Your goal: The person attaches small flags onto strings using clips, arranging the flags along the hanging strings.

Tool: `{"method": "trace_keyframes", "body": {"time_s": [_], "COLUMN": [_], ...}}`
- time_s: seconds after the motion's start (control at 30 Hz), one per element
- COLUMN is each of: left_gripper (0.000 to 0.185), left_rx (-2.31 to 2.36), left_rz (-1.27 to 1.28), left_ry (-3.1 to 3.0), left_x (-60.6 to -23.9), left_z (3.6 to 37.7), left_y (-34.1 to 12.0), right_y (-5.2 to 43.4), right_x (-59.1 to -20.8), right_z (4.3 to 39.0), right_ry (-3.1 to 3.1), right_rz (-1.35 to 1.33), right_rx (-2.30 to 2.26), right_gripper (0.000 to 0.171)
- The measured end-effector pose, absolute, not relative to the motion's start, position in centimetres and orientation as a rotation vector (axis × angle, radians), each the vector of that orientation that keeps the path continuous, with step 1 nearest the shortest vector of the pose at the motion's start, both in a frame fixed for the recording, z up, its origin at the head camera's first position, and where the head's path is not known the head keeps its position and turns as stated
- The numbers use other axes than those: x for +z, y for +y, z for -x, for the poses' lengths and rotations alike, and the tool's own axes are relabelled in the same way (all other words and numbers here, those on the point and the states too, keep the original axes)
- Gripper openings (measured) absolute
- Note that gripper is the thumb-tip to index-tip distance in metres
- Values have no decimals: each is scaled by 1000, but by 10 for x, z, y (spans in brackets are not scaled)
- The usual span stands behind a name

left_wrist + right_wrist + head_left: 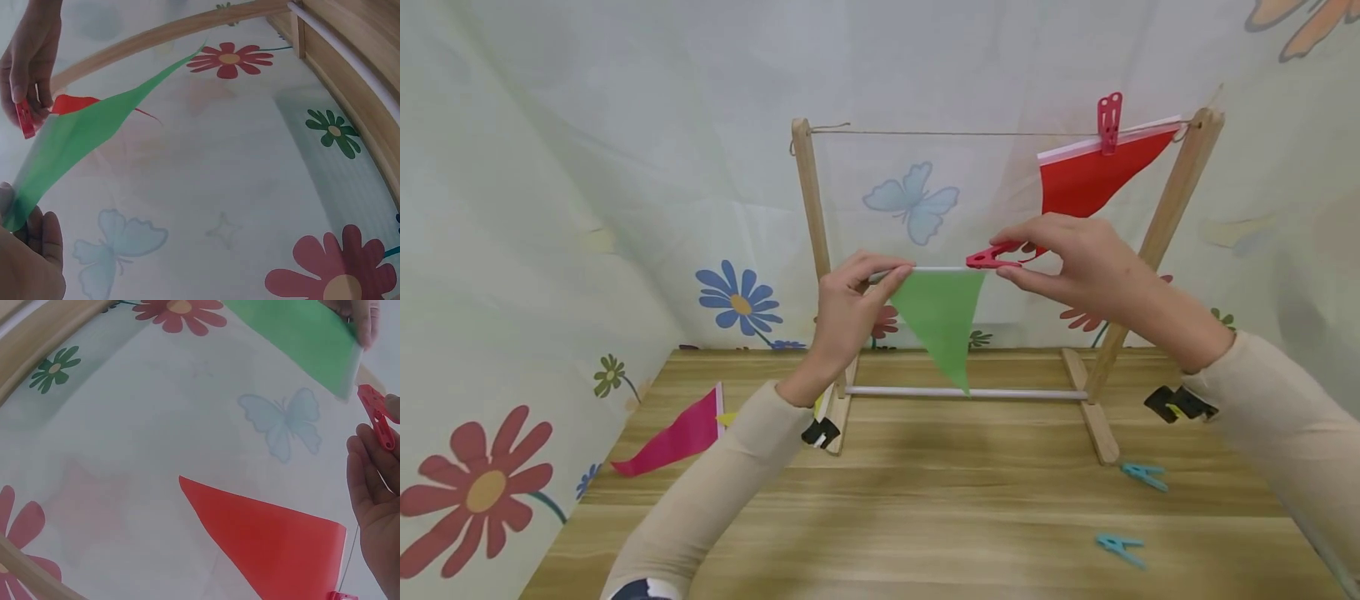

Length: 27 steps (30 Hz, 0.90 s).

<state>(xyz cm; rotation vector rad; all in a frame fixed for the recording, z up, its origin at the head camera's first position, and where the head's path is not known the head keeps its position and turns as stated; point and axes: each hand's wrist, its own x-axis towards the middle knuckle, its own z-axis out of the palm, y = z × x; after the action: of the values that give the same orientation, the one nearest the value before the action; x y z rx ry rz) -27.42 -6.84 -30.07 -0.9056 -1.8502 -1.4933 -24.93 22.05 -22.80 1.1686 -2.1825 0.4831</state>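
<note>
Pinching with left hand [850, 310], almost without gap, the green triangular pennant [946, 312] by its white edge, below the twine [962, 133]; with right hand [1082, 258], pinching the red clothespin [981, 260] near the pennant's free corner. Probably weighing little, creasing easily, handling best by that edge.

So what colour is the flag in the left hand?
The flag is green, with a whitish top edge; it shows best in the head view.

Table [925, 517] here: wooden frame [1180, 187] behind left hand [850, 308] and right hand [1090, 262], pink pennant [688, 432] outboard of left, yellow bit [726, 419] beside it, two blue pegs [1142, 472] below right
</note>
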Motion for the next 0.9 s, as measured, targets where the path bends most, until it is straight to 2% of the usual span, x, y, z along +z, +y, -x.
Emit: {"method": "trace_keyframes", "body": {"time_s": [0.63,0.9], "left_gripper": [14,17], "left_rx": [-1438,-1468], "left_rz": [863,872], "left_ry": [-1937,-1947], "left_x": [-273,-257], "left_z": [290,295], "left_y": [-59,-54], "right_y": [225,222], "right_x": [-201,-174], "right_z": [251,253], "right_ry": [-2191,-2227], "right_rz": [-1145,-1118], "right_rx": [354,248], "right_gripper": [46,45]}}
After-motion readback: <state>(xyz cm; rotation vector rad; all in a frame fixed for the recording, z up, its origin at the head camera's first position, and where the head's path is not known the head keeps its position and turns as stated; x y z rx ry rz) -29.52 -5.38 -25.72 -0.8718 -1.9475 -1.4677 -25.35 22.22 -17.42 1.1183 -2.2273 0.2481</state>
